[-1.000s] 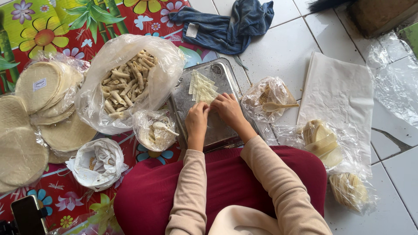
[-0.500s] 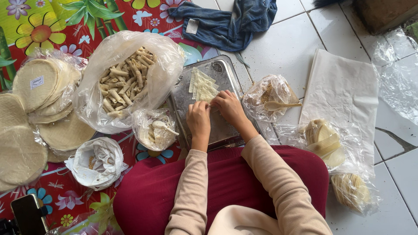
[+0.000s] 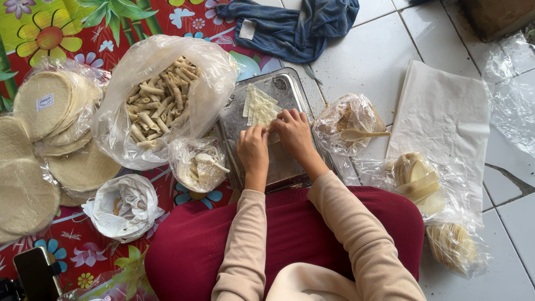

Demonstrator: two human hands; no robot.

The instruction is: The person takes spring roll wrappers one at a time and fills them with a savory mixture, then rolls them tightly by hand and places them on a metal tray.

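At frame centre, your left hand (image 3: pixel 252 149) and right hand (image 3: pixel 292 131) pinch together on a wrapper (image 3: pixel 271 135) over the tray (image 3: pixel 290 92). Roll too loose and it'll probably unravel; the wrapper stack (image 3: pixel 259 106) just above could get nudged.

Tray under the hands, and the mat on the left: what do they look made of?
The tray looks like thin metal, probably aluminium or steel: dull grey, scuffed, with soft reflections and a raised rim. The mat looks like glossy plastic or vinyl sheet: printed flowers on red, with a slight sheen. Both hands, left and right, rest on the tray at the pale wrappers.
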